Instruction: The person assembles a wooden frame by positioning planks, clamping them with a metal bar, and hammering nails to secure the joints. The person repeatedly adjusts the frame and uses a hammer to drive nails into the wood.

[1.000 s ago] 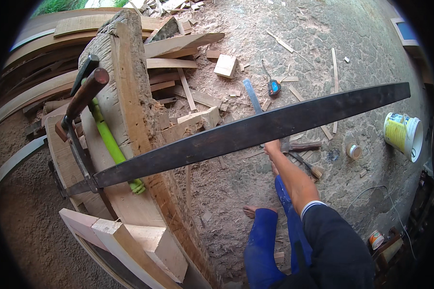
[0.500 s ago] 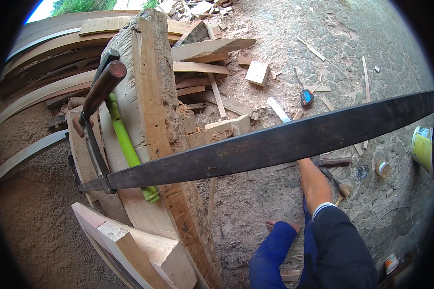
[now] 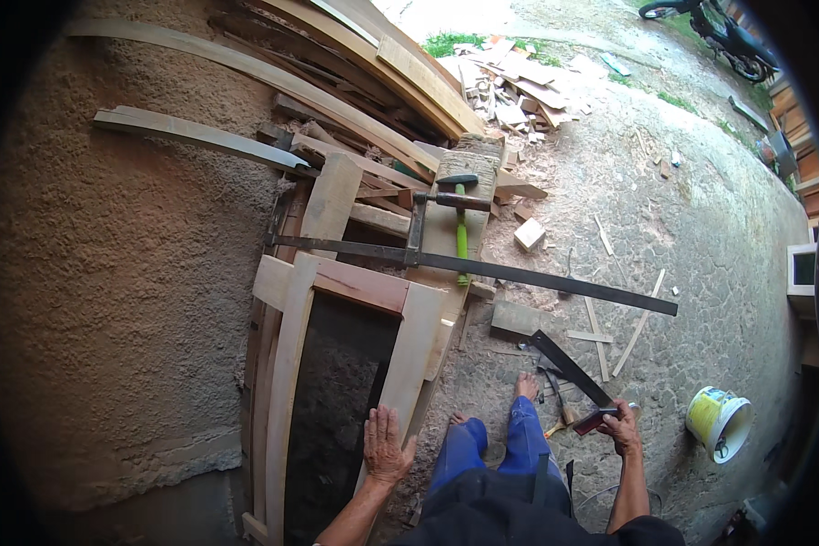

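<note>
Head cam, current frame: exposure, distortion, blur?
Head view, top: ground washed out by daylight; head view, left: pale plank looks bowed, likely fisheye; head view, centre: deep shade inside the wooden frame; head view, bottom: left hand and right hand show no obvious blur; head view, corners: black.

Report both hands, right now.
Left hand: open, palm down on the wooden frame.
Right hand: closed, holding the try square.

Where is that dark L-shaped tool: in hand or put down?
In hand: the right hand grips the dark L-shaped tool by its reddish end. Whether its far tip touches anything, I cannot tell.
</note>
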Demonstrator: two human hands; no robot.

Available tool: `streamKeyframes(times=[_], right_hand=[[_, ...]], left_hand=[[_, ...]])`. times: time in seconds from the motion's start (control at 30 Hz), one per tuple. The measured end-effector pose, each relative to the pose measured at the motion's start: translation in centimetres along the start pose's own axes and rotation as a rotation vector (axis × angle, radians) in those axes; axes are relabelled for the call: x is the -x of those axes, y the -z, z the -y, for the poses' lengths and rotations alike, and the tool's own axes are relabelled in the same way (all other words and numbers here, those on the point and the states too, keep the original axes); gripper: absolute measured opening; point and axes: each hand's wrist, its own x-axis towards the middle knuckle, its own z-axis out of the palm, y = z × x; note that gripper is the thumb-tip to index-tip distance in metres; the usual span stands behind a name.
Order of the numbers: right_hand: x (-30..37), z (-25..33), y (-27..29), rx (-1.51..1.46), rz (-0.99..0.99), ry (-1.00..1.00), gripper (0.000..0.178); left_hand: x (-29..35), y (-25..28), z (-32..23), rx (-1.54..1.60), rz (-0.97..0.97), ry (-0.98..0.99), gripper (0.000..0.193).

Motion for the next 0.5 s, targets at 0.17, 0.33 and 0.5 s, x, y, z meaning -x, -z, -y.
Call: streamKeyframes(times=[0.17, 0.33, 0.5], right_hand=[[3.1, 10.5, -8.4, -0.116, 0.257, 0.113, 0.054], [-2.0, 15.5, -24.5, 0.061, 0.561, 0.287, 0.054], [-5.7, 16.3, -34.2, 0.004, 0.755, 0.262, 0.055]], left_hand=[[-0.7, 0.1, -0.4, 0.057, -0.004, 0.033, 0.092], [-6.4, -0.3, -1.9, 0.230, -0.104, -0.013, 0.095], [-13.0, 0.0, -3.7, 0.284, -0.163, -0.080, 0.103]])
